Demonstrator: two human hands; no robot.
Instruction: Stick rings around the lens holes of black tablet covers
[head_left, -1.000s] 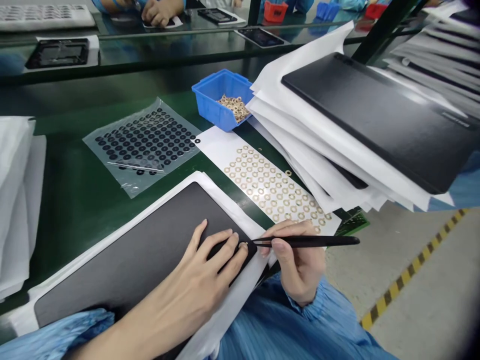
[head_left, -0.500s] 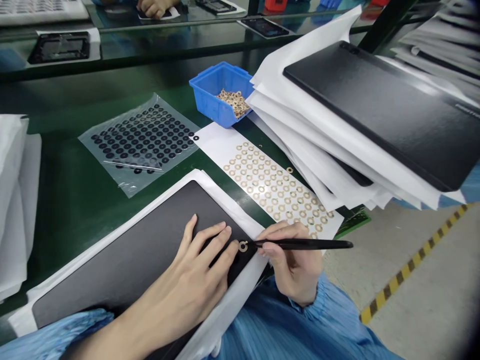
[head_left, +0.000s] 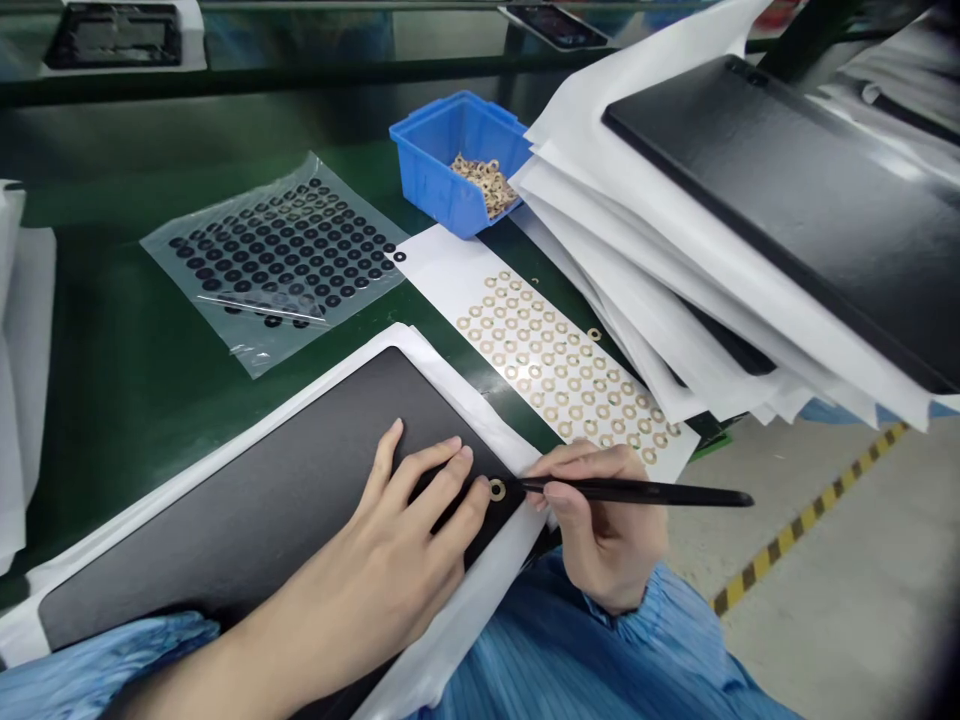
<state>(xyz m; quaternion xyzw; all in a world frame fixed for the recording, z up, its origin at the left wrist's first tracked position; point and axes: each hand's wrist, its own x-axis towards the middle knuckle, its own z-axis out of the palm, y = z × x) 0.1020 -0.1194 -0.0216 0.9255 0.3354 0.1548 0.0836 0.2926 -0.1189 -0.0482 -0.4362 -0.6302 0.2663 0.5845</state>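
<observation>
My left hand [head_left: 390, 560] lies flat on a dark grey panel [head_left: 247, 510] that rests on white paper, fingers stretched toward its right corner. A small gold ring [head_left: 497, 489] sits on that corner, just past my fingertips. My right hand [head_left: 600, 520] pinches black tweezers [head_left: 637, 492], their tip touching the ring. Behind lies a white sheet [head_left: 450, 275] with rows of several gold rings.
A blue bin [head_left: 442, 165] of loose gold rings stands at the back. A clear plastic sheet [head_left: 274, 255] of black rings lies to its left. A stack of white paper [head_left: 675, 270] with a black panel [head_left: 795, 190] on top overhangs the table's right edge.
The gold ring has come out from under my left fingertips and now lies exposed on the panel corner at the tweezers' tip. The camera has tilted downward.
</observation>
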